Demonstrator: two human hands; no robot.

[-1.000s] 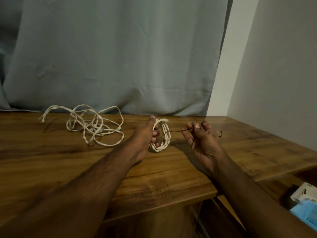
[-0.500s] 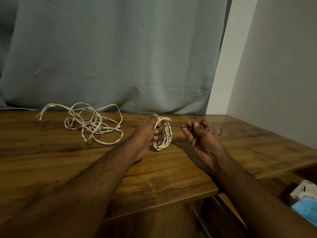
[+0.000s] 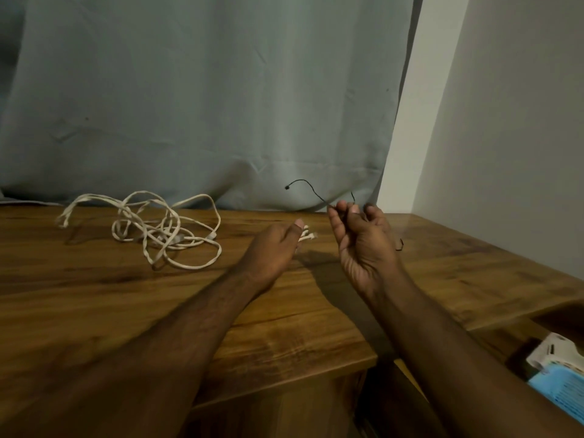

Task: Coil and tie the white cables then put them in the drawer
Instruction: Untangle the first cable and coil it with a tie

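wooden desk: left hand clutches coiled cable, right hand pinches thin wire.

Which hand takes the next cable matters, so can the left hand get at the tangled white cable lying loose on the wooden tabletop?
Probably not yet: the way across the tabletop to the tangled white cable is free, but the left hand grips the coiled cable.

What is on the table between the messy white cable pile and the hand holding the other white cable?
Nothing: in the head view, only bare brown wooden table lies between the tangled white cable and the left hand.
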